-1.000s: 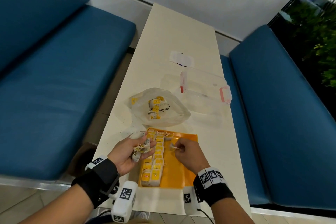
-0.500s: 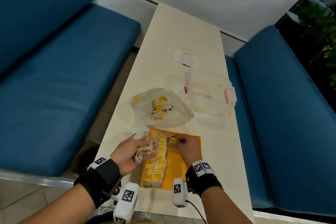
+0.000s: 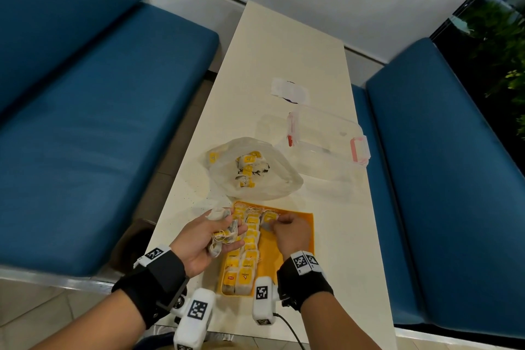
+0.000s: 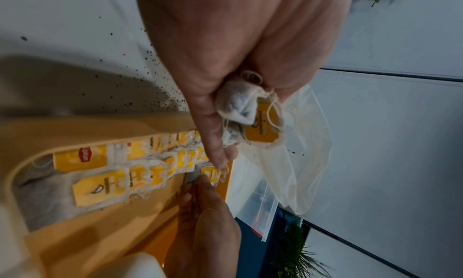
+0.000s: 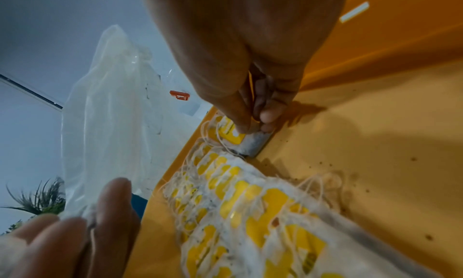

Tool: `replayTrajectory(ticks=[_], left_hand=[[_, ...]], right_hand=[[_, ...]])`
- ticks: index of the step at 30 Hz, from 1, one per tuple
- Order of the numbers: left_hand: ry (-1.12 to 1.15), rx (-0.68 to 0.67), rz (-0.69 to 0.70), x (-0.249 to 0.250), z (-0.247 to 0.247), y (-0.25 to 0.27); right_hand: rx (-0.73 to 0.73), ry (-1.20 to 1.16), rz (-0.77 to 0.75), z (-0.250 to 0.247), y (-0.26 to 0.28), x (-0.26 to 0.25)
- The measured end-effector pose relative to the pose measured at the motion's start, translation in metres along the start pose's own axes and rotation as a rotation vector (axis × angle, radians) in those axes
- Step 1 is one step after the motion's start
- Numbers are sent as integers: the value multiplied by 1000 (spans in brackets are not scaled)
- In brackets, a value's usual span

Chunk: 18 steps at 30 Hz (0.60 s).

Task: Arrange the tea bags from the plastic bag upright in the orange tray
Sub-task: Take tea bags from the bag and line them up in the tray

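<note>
The orange tray (image 3: 298,239) lies at the table's near edge with two rows of upright tea bags (image 3: 246,258) along its left side. My right hand (image 3: 287,229) pinches one tea bag (image 5: 233,137) and holds it upright in the tray's far corner, at the head of a third row. My left hand (image 3: 210,239) hovers over the tray's left edge and grips a bunch of tea bags (image 4: 250,120) with yellow tags. Behind the tray the clear plastic bag (image 3: 255,170) lies open with several tea bags (image 3: 248,169) inside.
A clear plastic box (image 3: 326,142) with pink clasps sits behind the bag on the right, and a small white packet (image 3: 289,91) lies further back. Blue benches (image 3: 93,133) flank the narrow table (image 3: 284,45). Loose tea specks dot the tabletop left of the tray.
My right hand has carried its tea bag from mid-tray to the tray's far end, beside the rows. The left hand keeps its bunch and has barely moved.
</note>
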<state>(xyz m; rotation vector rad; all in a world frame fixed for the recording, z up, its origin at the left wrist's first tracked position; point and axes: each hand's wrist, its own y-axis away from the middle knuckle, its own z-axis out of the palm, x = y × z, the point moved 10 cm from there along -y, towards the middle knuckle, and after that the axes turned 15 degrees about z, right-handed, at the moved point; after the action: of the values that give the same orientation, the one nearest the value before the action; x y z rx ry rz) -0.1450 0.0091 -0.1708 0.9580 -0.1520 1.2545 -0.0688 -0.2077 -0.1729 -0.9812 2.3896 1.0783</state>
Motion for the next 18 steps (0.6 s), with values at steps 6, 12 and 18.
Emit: replayTrajectory(ticks=[6, 12, 18], left_hand=[[-16, 0, 10, 1, 0, -1], [-15, -6, 9, 0, -1, -2], [16, -18, 8, 3, 4, -3]], right_hand=[[-54, -99, 88, 11, -8, 7], [-145, -327, 170, 19, -12, 20], [-64, -159, -49, -18, 21, -13]])
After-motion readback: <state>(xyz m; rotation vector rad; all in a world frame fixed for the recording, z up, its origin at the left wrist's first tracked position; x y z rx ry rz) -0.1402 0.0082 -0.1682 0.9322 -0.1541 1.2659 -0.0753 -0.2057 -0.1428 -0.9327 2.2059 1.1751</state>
